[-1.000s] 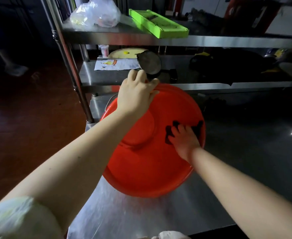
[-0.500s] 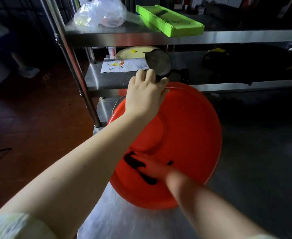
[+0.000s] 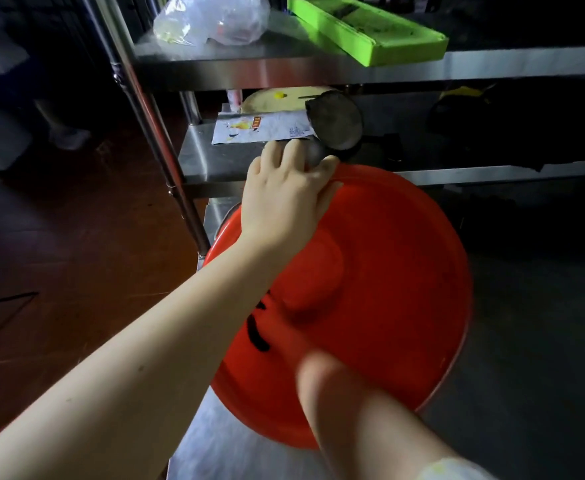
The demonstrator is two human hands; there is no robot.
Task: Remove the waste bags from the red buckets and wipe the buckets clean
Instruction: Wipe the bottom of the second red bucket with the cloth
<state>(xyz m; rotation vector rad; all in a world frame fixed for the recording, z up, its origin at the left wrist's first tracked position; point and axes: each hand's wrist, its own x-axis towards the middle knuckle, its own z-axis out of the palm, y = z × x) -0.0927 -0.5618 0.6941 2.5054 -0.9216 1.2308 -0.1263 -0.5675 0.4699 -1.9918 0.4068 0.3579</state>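
Lying tilted on the steel table (image 3: pixel 222 448), the red bucket (image 3: pixel 388 289) shows its inside. The left hand (image 3: pixel 280 206) has its grip curled over the upper rim. The right hand (image 3: pixel 294 344) is on a dark cloth (image 3: pixel 258 336) inside the bucket, too blurred to tell its grip.

Inspection is recording one red bucket (image 3: pixel 388 271). Two hands are showing: the left hand (image 3: pixel 284 199) and the right hand (image 3: pixel 286 341), the latter blurred. One dark cloth (image 3: pixel 256 336) is showing, also blurred. One green tray (image 3: pixel 370 29), one clear plastic bag (image 3: pixel 211 20), one printed packet (image 3: pixel 260 128) and one dark round lid (image 3: pixel 336 124) are being counted. Two shelves are showing, the upper shelf (image 3: pixel 284 69) and the lower shelf (image 3: pixel 215 161), with one steel table (image 3: pixel 232 452).
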